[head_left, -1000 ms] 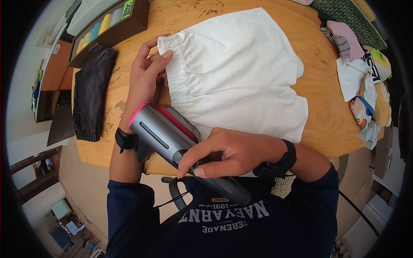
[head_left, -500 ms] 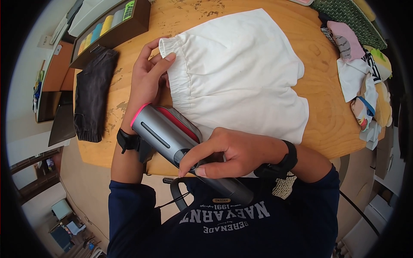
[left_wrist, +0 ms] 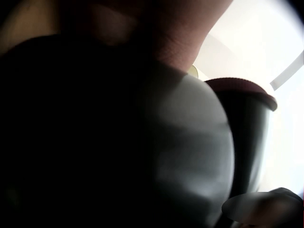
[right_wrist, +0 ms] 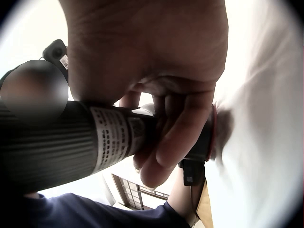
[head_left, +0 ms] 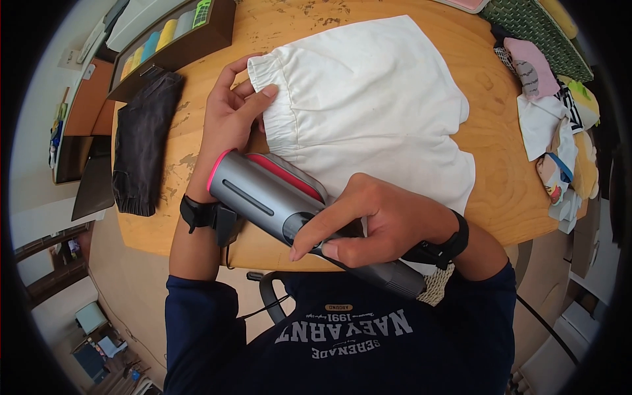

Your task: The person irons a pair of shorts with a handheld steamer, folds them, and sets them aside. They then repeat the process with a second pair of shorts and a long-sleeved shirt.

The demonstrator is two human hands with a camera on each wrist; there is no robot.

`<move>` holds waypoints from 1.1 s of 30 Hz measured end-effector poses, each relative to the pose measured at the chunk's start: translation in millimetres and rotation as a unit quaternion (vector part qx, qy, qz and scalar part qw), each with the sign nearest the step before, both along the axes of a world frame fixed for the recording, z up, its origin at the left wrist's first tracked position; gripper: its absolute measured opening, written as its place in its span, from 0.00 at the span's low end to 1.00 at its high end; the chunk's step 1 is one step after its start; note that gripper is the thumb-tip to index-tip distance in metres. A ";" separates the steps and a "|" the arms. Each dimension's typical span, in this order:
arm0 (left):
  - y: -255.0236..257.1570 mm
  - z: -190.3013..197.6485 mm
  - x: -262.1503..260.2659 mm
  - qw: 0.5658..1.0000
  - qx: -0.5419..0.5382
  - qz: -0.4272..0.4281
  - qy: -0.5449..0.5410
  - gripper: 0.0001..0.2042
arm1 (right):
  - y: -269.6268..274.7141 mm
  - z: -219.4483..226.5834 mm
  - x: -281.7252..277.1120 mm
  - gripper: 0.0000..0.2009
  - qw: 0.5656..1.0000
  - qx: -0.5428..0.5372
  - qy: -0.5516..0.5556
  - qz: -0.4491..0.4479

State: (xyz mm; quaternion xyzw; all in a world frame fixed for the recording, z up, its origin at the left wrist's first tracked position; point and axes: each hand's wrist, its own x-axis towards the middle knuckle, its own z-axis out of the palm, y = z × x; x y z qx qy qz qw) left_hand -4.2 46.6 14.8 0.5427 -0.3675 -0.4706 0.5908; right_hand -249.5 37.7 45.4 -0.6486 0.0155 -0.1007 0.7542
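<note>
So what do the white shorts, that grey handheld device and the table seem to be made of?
White shorts: matte cloth, perhaps cotton, from the soft creases and gathered waistband.
Grey handheld device: smooth with a soft sheen, probably plastic; metal is possible.
Table: varnished-looking wood or veneer, from its grain and worn patches.

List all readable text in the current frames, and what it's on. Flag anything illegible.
"SERENADE": navy shirt, upside down in the head view.
"1991": same shirt.
"NAEYARNT": same shirt, large letters; best reading, the end runs into a fold.
"AROUND": small tan patch on the shirt; probable reading.
Too small or blurred: fine print beside "1991"; rows on the pale label on the handle of the gray handheld appliance.
</note>
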 end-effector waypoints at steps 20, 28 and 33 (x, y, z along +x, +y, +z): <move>-1.4 -1.0 10.8 0.995 -0.059 0.081 -0.014 0.22 | -35.6 2.7 -14.1 0.22 0.941 0.252 -0.117 -0.192; -4.4 -2.7 18.6 0.987 -0.072 0.142 -0.023 0.21 | -63.4 -10.5 -18.6 0.23 0.912 0.283 -0.132 -0.267; -5.3 -5.6 22.2 0.985 -0.082 0.152 -0.028 0.21 | -77.2 -11.5 -28.0 0.21 0.878 0.336 -0.209 -0.268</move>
